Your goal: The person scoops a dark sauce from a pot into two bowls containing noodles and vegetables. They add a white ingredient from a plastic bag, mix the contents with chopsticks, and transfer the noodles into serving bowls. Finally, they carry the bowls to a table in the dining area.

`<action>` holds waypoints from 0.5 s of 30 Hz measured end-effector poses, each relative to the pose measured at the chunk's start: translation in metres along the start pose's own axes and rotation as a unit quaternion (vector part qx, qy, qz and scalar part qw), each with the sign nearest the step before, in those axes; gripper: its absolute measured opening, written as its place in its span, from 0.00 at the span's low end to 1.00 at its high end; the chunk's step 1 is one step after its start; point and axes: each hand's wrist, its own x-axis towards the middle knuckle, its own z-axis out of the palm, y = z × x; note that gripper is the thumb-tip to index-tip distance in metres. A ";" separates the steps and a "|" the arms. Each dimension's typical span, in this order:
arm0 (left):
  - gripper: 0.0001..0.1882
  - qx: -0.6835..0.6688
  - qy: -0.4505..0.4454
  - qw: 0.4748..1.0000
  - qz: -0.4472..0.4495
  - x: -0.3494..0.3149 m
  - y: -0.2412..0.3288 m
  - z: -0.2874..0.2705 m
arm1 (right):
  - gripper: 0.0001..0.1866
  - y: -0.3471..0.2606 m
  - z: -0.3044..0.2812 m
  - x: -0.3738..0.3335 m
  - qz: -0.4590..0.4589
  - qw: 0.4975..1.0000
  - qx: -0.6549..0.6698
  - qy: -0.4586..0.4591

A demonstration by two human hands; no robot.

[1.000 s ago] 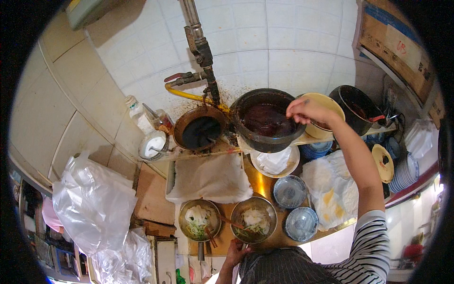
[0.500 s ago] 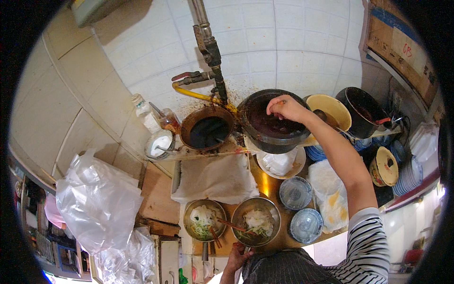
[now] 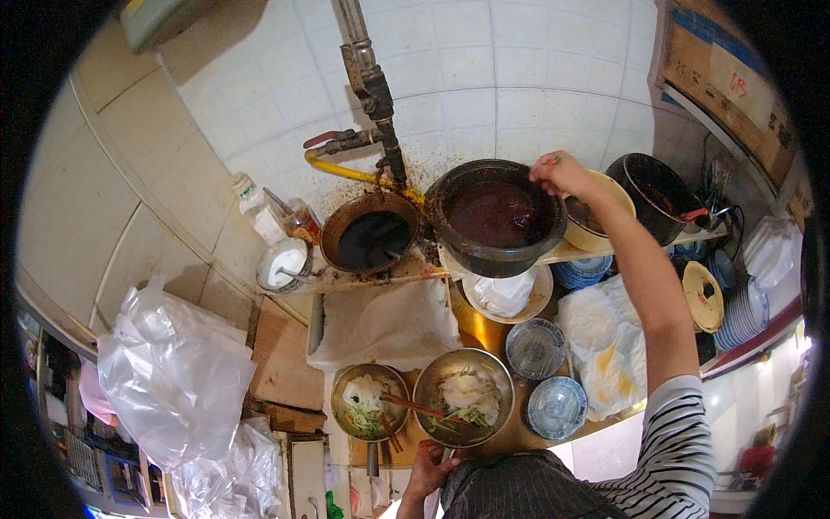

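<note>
Right hand (image 3: 562, 173) over far rim of sauce pot (image 3: 494, 216), fingers pinched on a small reddish handle. Left hand (image 3: 430, 471) curled below noodle bowl (image 3: 464, 406). Best dipped slowly, lifted level, avoiding drips.

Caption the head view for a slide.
Right hand reaches over a dark sauce pot; left hand rests by two noodle bowls.

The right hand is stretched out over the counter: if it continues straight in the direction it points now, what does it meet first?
Probably the big dark pot of dark sauce. The right hand is at its far rim, fingers toward it; height above is unclear.
</note>
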 end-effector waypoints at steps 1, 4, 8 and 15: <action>0.25 0.004 0.017 1.000 0.010 -0.001 -0.001 0.001 | 0.12 0.000 0.013 0.005 -0.016 1.000 0.000 0.023; 0.25 -0.013 0.017 1.000 0.002 0.000 -0.013 -0.005 | 0.10 -0.012 0.060 0.003 -0.094 0.994 0.042 -0.034; 0.21 -0.002 -0.015 1.000 0.002 -0.001 0.009 -0.003 | 0.08 -0.030 0.064 -0.029 -0.088 0.977 0.094 -0.168; 0.17 0.001 -0.035 0.999 0.033 0.005 0.005 -0.005 | 0.09 -0.027 -0.013 -0.059 0.026 0.990 0.035 -0.135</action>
